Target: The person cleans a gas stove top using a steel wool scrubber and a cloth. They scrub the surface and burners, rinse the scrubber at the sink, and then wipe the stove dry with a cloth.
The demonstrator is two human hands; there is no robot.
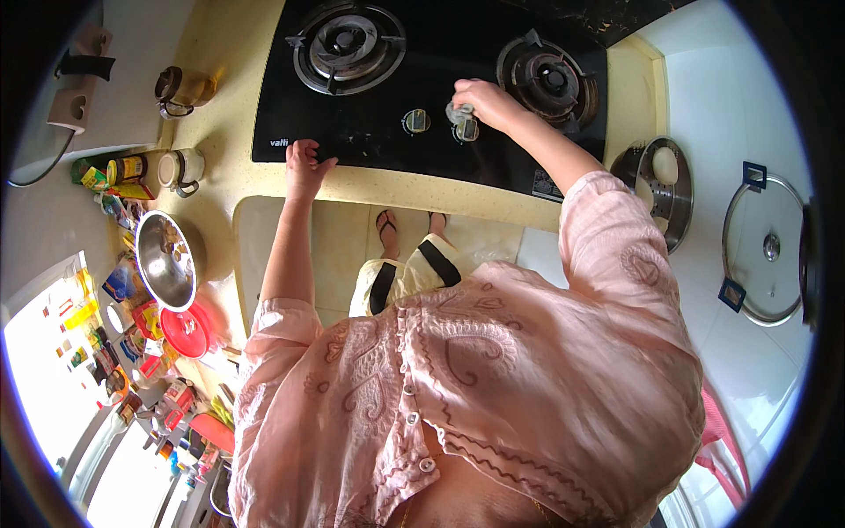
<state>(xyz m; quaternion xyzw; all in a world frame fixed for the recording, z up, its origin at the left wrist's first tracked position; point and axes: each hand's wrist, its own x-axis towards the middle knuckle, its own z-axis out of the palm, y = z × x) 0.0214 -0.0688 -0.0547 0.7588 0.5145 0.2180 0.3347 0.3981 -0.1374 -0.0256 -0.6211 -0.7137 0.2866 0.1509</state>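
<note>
A black glass gas hob (449, 66) lies before me. My right hand (487, 103) is closed round a crumpled grey cloth (459, 113), pressed to the glass beside the right knob (466, 130); whether it is cloth or a scrubbing pad is hard to tell. The left knob (416, 121) stands a little to the left of it. At the hob's near left edge rests my left hand (307, 165), its fingers bent and thumb apart, with nothing in it. Behind my right hand is the right burner (552, 77); the left burner (345, 44) sits further off.
On the left counter are a glass jug (187, 86), a lidded glass jar (181, 171), a steel bowl (167, 260) with small brown pieces, a red basin (185, 329) and crowded packets. Right of the hob stands a steel colander (651, 192); a glass lid (764, 248) hangs on the wall.
</note>
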